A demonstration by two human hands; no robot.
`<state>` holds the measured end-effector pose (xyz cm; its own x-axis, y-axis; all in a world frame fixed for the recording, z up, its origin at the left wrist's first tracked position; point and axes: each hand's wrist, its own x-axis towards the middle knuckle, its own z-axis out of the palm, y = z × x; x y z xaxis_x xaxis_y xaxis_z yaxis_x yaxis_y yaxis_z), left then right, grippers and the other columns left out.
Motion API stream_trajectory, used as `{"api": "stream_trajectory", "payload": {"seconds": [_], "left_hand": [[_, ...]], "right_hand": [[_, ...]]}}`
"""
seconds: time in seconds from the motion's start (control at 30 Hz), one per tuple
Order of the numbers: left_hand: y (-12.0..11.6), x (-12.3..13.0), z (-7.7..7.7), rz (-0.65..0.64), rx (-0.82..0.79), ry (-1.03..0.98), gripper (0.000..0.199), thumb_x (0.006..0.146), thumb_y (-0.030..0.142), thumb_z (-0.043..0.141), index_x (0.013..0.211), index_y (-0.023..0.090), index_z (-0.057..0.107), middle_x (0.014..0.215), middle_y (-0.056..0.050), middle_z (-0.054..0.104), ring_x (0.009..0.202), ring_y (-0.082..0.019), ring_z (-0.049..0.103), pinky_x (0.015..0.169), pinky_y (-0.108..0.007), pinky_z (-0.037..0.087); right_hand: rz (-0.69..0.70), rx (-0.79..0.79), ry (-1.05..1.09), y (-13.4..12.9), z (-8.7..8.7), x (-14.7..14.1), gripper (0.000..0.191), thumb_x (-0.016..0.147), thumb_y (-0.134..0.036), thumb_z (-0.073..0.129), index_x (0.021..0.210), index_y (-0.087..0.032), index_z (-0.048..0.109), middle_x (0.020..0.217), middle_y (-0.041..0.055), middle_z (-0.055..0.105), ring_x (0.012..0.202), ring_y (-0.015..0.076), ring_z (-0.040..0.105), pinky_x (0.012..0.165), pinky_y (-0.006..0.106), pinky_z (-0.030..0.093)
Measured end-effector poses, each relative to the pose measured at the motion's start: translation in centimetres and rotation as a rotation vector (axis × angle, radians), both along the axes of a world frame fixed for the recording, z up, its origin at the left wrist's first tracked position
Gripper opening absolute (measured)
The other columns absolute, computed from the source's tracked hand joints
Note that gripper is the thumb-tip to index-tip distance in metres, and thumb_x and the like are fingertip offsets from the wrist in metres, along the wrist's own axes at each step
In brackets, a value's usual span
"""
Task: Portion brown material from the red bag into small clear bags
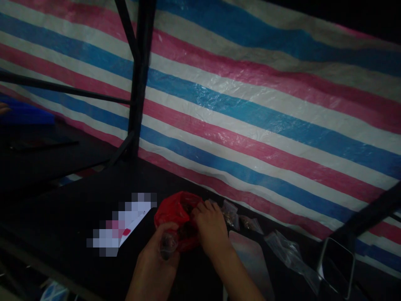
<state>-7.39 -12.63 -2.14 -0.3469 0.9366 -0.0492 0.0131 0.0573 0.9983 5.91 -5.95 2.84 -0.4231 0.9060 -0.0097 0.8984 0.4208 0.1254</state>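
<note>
A red plastic bag [175,205] sits on the dark table with its mouth open, and dark small contents show dimly inside. My left hand [156,261] is closed beside the bag's near side, fingers wrapped around a clear plastic bag [169,242] that looks rounded and bunched; its contents are hard to make out. My right hand [213,228] lies over the bag's right rim with curled fingers against the red plastic. Its thumb side is partly hidden within the opening. Just beyond that hand are small clear zip bags [230,215] holding small brownish pieces.
A white printed sheet [134,225], partly blurred, lies left. To the right are a pale rounded panel [250,259], another small filled bag [250,224], flat clear bags [288,253] and a framed dark device [336,267]. A black post [138,83] stands before the striped sheeting [250,104].
</note>
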Motion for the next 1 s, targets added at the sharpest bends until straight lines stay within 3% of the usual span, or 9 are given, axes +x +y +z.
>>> {"api": "stream_trajectory", "payload": {"seconds": [0.17,0.27,0.37,0.43,0.5,0.63,0.73,0.83,1.0], "left_hand": [[0.1,-0.5,-1.6,-0.026,0.034,0.07,0.039,0.061,0.038,0.059,0.098,0.028,0.069,0.1,-0.006,0.082,0.097,-0.032,0.079,0.091,-0.046,0.063],[0.4,-1.4,-2.2,0.064,0.1,0.283,0.034,0.074,0.043,0.06,0.102,0.027,0.069,0.105,-0.009,0.078,0.099,-0.034,0.078,0.09,-0.049,0.063],[1.3,-2.0,-1.2,0.126,0.144,0.539,0.047,0.089,0.049,0.055,0.128,0.025,0.064,0.135,-0.014,0.065,0.1,-0.033,0.078,0.081,-0.046,0.063],[2.2,-1.9,0.1,0.033,0.088,0.671,0.057,0.095,0.048,0.053,0.147,0.025,0.052,0.149,-0.018,0.056,0.096,-0.03,0.078,0.073,-0.042,0.062],[3.2,-1.6,1.5,-0.156,0.018,0.794,0.062,0.097,0.037,0.055,0.156,0.021,0.044,0.143,-0.02,0.063,0.106,-0.033,0.077,0.079,-0.042,0.06],[4.5,-1.1,2.4,-0.289,-0.018,0.815,0.043,0.098,0.018,0.048,0.138,0.018,0.062,0.106,-0.016,0.081,0.102,-0.036,0.078,0.077,-0.041,0.055],[5.0,-1.2,1.6,-0.267,-0.013,0.745,0.029,0.094,0.019,0.05,0.114,0.022,0.072,0.102,-0.013,0.082,0.101,-0.034,0.078,0.076,-0.038,0.052],[5.4,-1.3,0.4,-0.247,0.005,0.63,0.02,0.089,0.02,0.053,0.092,0.025,0.072,0.086,-0.007,0.081,0.086,-0.029,0.078,0.073,-0.035,0.05],[6.2,-1.7,-0.4,-0.227,0.001,0.373,0.02,0.084,0.03,0.052,0.089,0.025,0.071,0.079,-0.004,0.081,0.074,-0.026,0.078,0.065,-0.033,0.054]], "right_hand": [[0.014,0.018,-0.012,1.0,0.3,-0.3,0.033,0.104,-0.011,0.051,0.129,-0.01,0.072,0.139,0.0183,0.07,0.136,0.0328,0.056,0.114,0.05,0.042],[0.086,-0.008,-0.017,1.1,0.5,-0.3,0.033,0.103,-0.012,0.055,0.132,-0.014,0.071,0.14,0.013,0.071,0.136,0.029,0.056,0.114,0.044,0.042],[0.148,-0.058,-0.039,1.0,0.6,0.1,0.033,0.104,-0.011,0.052,0.129,-0.015,0.073,0.134,0.0107,0.075,0.135,0.0254,0.058,0.114,0.039,0.041],[0.158,-0.084,-0.058,1.0,0.8,0.5,0.032,0.104,-0.011,0.052,0.125,-0.014,0.076,0.131,0.0117,0.077,0.134,0.025,0.06,0.113,0.038,0.041],[0.147,-0.1,-0.075,1.0,1.2,0.9,0.031,0.103,-0.011,0.052,0.119,-0.014,0.079,0.126,0.0131,0.079,0.13,0.025,0.063,0.112,0.037,0.042],[0.067,-0.07,-0.077,1.1,1.9,1.4,0.03,0.098,-0.006,0.053,0.107,-0.012,0.081,0.117,0.0175,0.08,0.122,0.0272,0.068,0.108,0.039,0.043],[0.019,0.001,-0.008,1.2,1.8,0.8,0.033,0.098,-0.007,0.052,0.12,-0.013,0.077,0.128,0.0179,0.076,0.127,0.0285,0.065,0.109,0.04,0.042],[-0.004,0.02,0.077,1.4,0.9,-0.1,0.035,0.099,-0.008,0.05,0.123,-0.014,0.075,0.13,0.016,0.075,0.129,0.0275,0.064,0.111,0.04,0.042],[-0.022,-0.039,0.25,1.8,-0.9,0.1,0.034,0.091,-0.003,0.057,0.117,-0.015,0.076,0.124,0.0148,0.077,0.123,0.0257,0.068,0.104,0.035,0.046]]}}
